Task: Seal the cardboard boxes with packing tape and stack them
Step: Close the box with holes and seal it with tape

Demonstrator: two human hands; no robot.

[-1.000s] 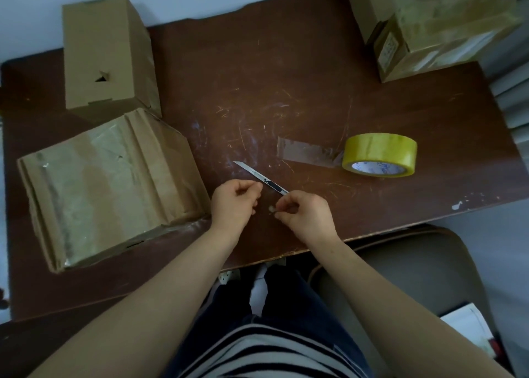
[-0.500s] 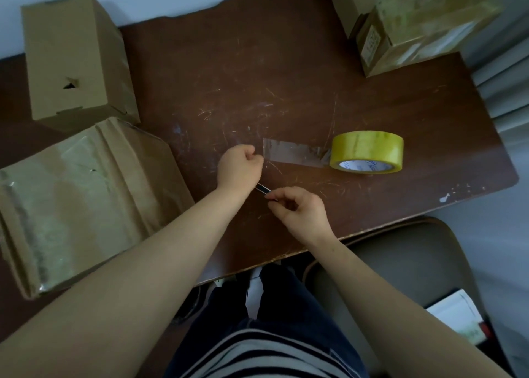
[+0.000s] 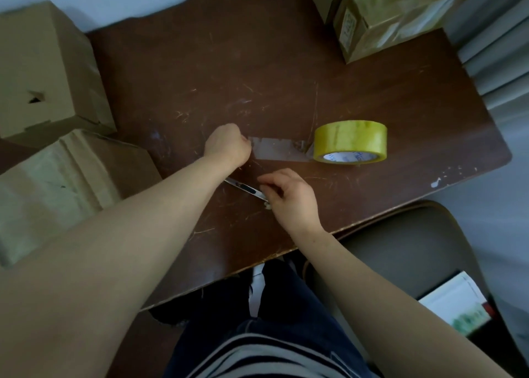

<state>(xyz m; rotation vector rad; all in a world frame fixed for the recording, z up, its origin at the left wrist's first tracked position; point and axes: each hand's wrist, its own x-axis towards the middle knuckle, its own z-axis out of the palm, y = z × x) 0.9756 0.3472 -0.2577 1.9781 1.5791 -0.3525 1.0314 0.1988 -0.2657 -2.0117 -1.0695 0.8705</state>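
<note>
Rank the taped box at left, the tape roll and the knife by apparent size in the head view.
1. taped box, largest, though nearest the camera
2. tape roll
3. knife, smallest, partly hidden

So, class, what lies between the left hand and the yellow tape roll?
A strip of tape, flat on the table, from left hand to tape roll; head view.

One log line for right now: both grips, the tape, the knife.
left grip pinches tape strip end | right grip holds knife by rear end | tape roll flat on table, strip attached
</note>
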